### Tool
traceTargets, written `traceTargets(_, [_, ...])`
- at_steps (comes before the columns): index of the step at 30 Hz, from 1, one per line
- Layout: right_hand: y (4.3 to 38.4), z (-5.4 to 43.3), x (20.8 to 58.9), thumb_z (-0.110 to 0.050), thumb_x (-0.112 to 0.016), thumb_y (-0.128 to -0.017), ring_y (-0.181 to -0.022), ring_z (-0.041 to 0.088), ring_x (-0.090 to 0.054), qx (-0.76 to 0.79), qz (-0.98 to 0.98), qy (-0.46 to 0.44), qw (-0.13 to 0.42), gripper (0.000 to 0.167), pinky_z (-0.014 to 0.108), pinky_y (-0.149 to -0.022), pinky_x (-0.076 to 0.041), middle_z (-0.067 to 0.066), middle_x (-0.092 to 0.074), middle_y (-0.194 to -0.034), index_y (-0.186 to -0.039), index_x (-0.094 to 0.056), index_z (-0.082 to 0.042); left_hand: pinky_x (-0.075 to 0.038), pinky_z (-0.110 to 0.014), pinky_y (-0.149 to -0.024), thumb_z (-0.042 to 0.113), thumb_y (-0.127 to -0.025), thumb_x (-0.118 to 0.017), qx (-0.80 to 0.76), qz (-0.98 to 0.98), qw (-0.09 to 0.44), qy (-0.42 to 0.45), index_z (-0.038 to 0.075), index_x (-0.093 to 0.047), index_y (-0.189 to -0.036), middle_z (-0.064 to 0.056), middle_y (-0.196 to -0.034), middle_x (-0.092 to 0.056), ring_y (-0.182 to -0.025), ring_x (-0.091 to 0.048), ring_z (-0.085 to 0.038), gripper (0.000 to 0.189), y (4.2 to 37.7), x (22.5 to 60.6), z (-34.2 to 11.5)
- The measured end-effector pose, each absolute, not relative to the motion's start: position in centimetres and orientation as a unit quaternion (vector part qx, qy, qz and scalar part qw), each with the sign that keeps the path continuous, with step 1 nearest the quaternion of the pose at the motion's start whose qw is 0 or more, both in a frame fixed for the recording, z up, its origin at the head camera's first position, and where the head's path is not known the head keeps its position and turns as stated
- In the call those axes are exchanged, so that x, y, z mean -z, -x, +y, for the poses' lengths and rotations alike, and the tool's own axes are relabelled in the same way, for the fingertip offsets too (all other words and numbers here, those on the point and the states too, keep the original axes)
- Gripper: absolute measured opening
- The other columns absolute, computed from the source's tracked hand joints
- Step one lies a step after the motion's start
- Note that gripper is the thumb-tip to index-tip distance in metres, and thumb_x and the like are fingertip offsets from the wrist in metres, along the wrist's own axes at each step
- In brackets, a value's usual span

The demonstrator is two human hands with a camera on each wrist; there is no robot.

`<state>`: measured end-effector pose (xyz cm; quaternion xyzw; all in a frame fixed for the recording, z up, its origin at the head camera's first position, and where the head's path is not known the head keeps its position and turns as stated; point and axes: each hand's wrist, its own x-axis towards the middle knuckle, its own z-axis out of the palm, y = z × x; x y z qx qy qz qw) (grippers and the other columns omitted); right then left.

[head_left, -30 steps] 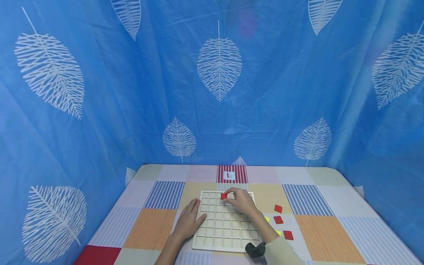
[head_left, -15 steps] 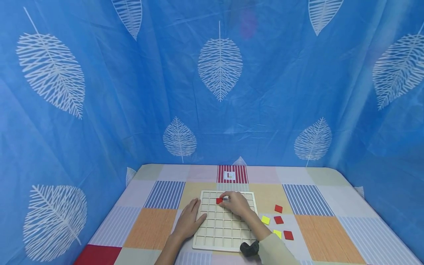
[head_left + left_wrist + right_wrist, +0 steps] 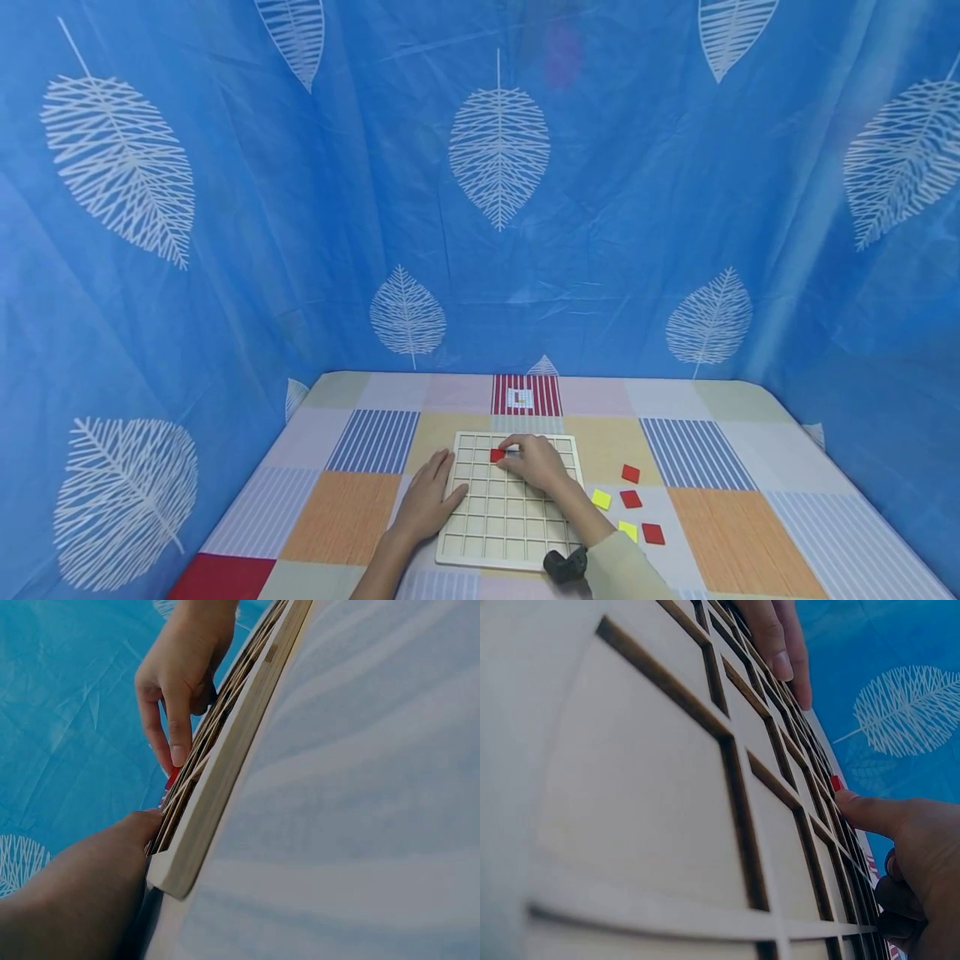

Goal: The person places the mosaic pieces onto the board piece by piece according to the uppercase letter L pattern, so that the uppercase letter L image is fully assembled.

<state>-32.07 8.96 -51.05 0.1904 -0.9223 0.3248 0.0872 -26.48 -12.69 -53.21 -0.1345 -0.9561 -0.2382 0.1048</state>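
Observation:
A pale wooden grid board (image 3: 495,548) with square recesses lies in the middle of the table. My right hand (image 3: 537,463) reaches over its far half and pinches a small red square tile (image 3: 497,456) between thumb and finger. Only a sliver of the red tile (image 3: 836,782) shows past the thumb in the right wrist view. My left hand (image 3: 426,502) rests along the board's left edge, fingers extended and thumb lying over the rim. The left wrist view catches the right hand (image 3: 180,675) with its fingertips down at the grid.
Right of the board lie loose red tiles (image 3: 653,533) and yellow tiles (image 3: 602,498). A small card (image 3: 519,398) with a grid pattern is at the table's far side. Blue leaf-print curtain (image 3: 600,208) surrounds the patchwork tablecloth (image 3: 345,517).
My right hand has moved the red tile slightly left and nearer within the board, then held it there. The yellow tiles have come into fuller view. The left hand stays put.

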Motion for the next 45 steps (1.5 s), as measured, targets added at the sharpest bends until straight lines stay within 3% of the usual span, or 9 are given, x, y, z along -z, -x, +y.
traceTargets(7, [32.1, 9.0, 51.0, -0.031, -0.075, -0.076, -0.06, 0.007, -0.044, -0.329, -0.922, -0.182, 0.087, 0.024, 0.024, -0.053, -0.039, -0.005, -0.064, -0.081, -0.096, -0.071, -0.018, -0.029, -0.049, -0.104, 0.043, -0.092, -0.049, 0.239, -0.956, 0.107, 0.135, 0.0, -0.04, -0.137, -0.018, -0.143, -0.035, -0.129, -0.033, -0.037, 0.064, 26.5, 53.2, -12.6])
traceTargets(10, [32.1, 9.1, 51.0, -0.032, -0.075, -0.077, -0.057, 0.007, -0.041, -0.332, -0.921, -0.184, 0.084, 0.025, 0.023, -0.05, -0.036, -0.006, -0.061, -0.073, -0.097, -0.072, -0.018, -0.029, -0.05, -0.104, 0.043, -0.091, -0.05, 0.241, -0.955, 0.107, 0.136, -0.001, -0.04, -0.137, -0.018, -0.142, -0.035, -0.129, -0.034, -0.037, 0.064, 26.4, 53.2, -12.6])
traceTargets(14, [31.7, 9.5, 50.8, -0.031, -0.073, -0.079, -0.046, 0.006, -0.03, -0.353, -0.914, -0.182, 0.082, 0.026, 0.022, -0.04, -0.028, -0.008, -0.042, -0.052, -0.1, -0.071, -0.016, -0.03, -0.05, -0.103, 0.044, -0.091, -0.05, 0.239, -0.956, 0.103, 0.134, 0.0, -0.04, -0.138, -0.018, -0.143, -0.035, -0.129, -0.034, -0.037, 0.065, 26.4, 53.4, -12.7])
traceTargets(17, [31.4, 10.5, 50.4, -0.027, -0.072, -0.08, -0.042, 0.006, -0.025, -0.378, -0.904, -0.177, 0.094, 0.023, 0.022, -0.037, -0.025, -0.008, -0.034, -0.046, -0.1, -0.071, -0.015, -0.029, -0.05, -0.104, 0.044, -0.091, -0.049, 0.236, -0.957, 0.102, 0.132, 0.0, -0.04, -0.138, -0.018, -0.143, -0.034, -0.129, -0.033, -0.037, 0.065, 26.4, 53.4, -12.7])
traceTargets(23, [30.7, 14.2, 49.0, -0.019, -0.073, -0.08, -0.041, 0.005, -0.024, -0.414, -0.888, -0.163, 0.12, 0.016, 0.021, -0.037, -0.023, -0.007, -0.033, -0.045, -0.096, -0.072, -0.017, -0.029, -0.05, -0.104, 0.044, -0.091, -0.05, 0.241, -0.956, 0.103, 0.13, 0.0, -0.04, -0.137, -0.017, -0.143, -0.034, -0.13, -0.033, -0.036, 0.065, 26.4, 53.3, -12.6])
traceTargets(32, [29.5, 22.0, 48.4, -0.019, -0.075, -0.078, -0.041, 0.008, -0.025, -0.409, -0.894, -0.12, 0.139, 0.024, 0.023, -0.035, -0.021, -0.004, -0.031, -0.049, -0.101, -0.07, -0.014, -0.03, -0.049, -0.104, 0.044, -0.091, -0.05, 0.239, -0.956, 0.109, 0.131, 0.0, -0.04, -0.137, -0.017, -0.143, -0.034, -0.129, -0.034, -0.036, 0.065, 26.5, 53.4, -12.7])
traceTargets(39, [28.5, 27.0, 50.0, -0.027, -0.076, -0.076, -0.043, 0.012, -0.029, -0.412, -0.905, -0.044, 0.09, 0.035, 0.023, -0.036, -0.026, 0.0, -0.033, -0.051, -0.107, -0.068, -0.012, -0.029, -0.05, -0.104, 0.044, -0.091, -0.05, 0.24, -0.957, 0.101, 0.131, 0.0, -0.039, -0.138, -0.018, -0.144, -0.033, -0.13, -0.033, -0.037, 0.065, 26.5, 53.3, -12.7])
traceTargets(45, [28.2, 28.7, 51.0, -0.029, -0.078, -0.073, -0.046, 0.012, -0.032, -0.398, -0.916, -0.031, 0.03, 0.038, 0.02, -0.041, -0.026, -0.001, -0.035, -0.052, -0.105, -0.069, -0.011, -0.028, -0.049, -0.105, 0.044, -0.091, -0.049, 0.239, -0.957, 0.095, 0.13, 0.001, -0.038, -0.139, -0.017, -0.144, -0.032, -0.131, -0.032, -0.036, 0.066, 26.5, 53.3, -12.7])
